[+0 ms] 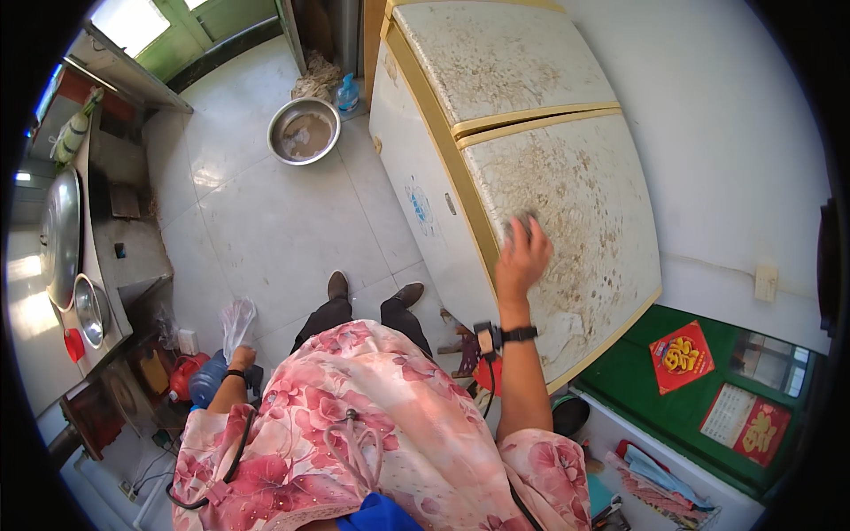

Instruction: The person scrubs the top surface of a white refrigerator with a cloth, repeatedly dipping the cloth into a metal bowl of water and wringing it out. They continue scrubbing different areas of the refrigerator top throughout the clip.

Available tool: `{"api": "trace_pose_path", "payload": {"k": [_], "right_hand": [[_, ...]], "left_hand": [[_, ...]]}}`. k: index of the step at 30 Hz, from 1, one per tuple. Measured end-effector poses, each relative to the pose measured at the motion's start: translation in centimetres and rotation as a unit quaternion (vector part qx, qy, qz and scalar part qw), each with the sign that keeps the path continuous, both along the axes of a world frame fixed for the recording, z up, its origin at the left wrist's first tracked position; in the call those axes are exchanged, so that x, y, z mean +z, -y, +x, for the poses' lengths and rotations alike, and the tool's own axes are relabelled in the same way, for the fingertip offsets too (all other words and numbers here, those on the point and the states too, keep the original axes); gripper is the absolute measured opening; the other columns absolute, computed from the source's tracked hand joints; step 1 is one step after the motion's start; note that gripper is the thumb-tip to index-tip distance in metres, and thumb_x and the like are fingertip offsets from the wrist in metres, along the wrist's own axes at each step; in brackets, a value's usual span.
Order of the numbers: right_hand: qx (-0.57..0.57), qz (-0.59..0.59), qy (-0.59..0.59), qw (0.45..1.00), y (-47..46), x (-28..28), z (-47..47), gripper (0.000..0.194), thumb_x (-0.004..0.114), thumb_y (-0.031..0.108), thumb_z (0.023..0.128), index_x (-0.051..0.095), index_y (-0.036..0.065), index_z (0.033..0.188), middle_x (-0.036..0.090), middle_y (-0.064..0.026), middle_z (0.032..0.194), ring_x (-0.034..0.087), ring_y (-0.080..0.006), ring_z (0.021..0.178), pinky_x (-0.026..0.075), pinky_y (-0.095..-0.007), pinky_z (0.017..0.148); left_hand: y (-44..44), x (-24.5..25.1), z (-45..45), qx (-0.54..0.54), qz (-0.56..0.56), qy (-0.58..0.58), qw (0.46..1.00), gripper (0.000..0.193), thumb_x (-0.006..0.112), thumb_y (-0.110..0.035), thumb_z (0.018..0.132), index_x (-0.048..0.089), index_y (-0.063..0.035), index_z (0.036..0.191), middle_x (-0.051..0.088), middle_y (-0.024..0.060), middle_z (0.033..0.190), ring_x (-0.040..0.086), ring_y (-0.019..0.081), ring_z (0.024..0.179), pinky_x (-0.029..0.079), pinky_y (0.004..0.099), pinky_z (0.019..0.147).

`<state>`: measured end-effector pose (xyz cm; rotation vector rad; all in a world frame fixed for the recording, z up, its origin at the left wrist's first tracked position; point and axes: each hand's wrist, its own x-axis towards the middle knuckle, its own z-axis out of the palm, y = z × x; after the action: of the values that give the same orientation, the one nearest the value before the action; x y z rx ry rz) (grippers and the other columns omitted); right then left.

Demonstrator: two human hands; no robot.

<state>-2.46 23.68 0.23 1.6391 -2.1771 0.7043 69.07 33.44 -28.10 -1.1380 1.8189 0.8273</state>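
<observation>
My right hand [524, 262] is on the stained, peeling lid [584, 179] of a white chest freezer [425, 199] with yellow trim. A small dark grey scrubbing pad [521, 224] shows at its fingertips, partly covered by the fingers. Brown specks and worn patches cover the lid surface around it. Low on my left side, my left hand [243, 358] grips a crumpled clear plastic bag [239, 322]. Below that hand is a blue water jug [209, 379].
A steel basin [304, 131] of murky water sits on the tiled floor, near a blue bottle [347, 93] and a rag [319, 76]. To the left, a counter [99, 245] carries a large metal lid [61, 239] and a steel bowl [91, 310]. A red jug [186, 375] stands below.
</observation>
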Motion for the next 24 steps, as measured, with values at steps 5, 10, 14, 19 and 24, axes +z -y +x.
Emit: {"api": "trace_pose_path", "payload": {"k": [5, 10, 14, 19, 24], "right_hand": [[0.048, 0.036, -0.133, 0.989, 8.3, -0.5, 4.2, 0.022, 0.068, 0.006, 0.081, 0.07, 0.013, 0.101, 0.056, -0.0057, 0.132, 0.05, -0.0331, 0.115, 0.047, -0.0473, 0.086], [0.049, 0.075, -0.128, 0.988, 4.6, -0.9, 3.9, 0.025, 0.067, 0.009, 0.081, 0.073, 0.014, 0.105, 0.054, -0.0031, 0.136, 0.048, -0.033, 0.121, 0.046, -0.0477, 0.089], [0.022, 0.108, -0.131, 0.985, -3.9, -0.4, 2.7, 0.028, 0.068, 0.009, 0.081, 0.074, 0.014, 0.108, 0.057, -0.0025, 0.133, 0.05, -0.0319, 0.119, 0.045, -0.0469, 0.095], [-0.071, 0.136, -0.106, 0.982, -16.7, -0.1, 2.0, 0.033, 0.065, 0.006, 0.079, 0.076, 0.018, 0.108, 0.059, -0.0022, 0.13, 0.052, -0.0321, 0.121, 0.046, -0.046, 0.094], [-0.235, 0.179, -0.148, 0.944, -27.6, 0.6, 3.3, 0.03, 0.067, 0.007, 0.076, 0.078, 0.017, 0.102, 0.06, -0.0053, 0.125, 0.054, -0.0347, 0.115, 0.047, -0.0465, 0.092]], "left_hand": [[5.7, 0.4, -6.2, 0.237, -0.127, -0.166, 0.949, 0.03, 0.049, -0.019, 0.097, 0.07, 0.0001, 0.107, 0.07, 0.0225, 0.111, 0.065, 0.0415, 0.106, 0.051, 0.047, 0.095], [14.8, 2.4, -12.2, 0.273, -0.171, -0.27, 0.908, 0.026, 0.056, -0.018, 0.096, 0.069, -0.0008, 0.112, 0.07, 0.0225, 0.112, 0.065, 0.0402, 0.108, 0.052, 0.0446, 0.095], [18.3, 5.1, -15.1, 0.23, -0.18, -0.26, 0.92, 0.027, 0.057, -0.018, 0.095, 0.069, -0.001, 0.114, 0.07, 0.0224, 0.113, 0.066, 0.0394, 0.109, 0.052, 0.0439, 0.096], [18.1, 4.4, -14.1, 0.226, -0.144, -0.253, 0.93, 0.028, 0.057, -0.018, 0.094, 0.069, -0.001, 0.114, 0.071, 0.0233, 0.112, 0.066, 0.0395, 0.11, 0.052, 0.0428, 0.097], [15.5, -0.5, -8.5, 0.196, -0.109, -0.233, 0.946, 0.028, 0.058, -0.021, 0.094, 0.07, -0.0012, 0.11, 0.07, 0.0233, 0.111, 0.065, 0.0406, 0.109, 0.052, 0.044, 0.096]]}}
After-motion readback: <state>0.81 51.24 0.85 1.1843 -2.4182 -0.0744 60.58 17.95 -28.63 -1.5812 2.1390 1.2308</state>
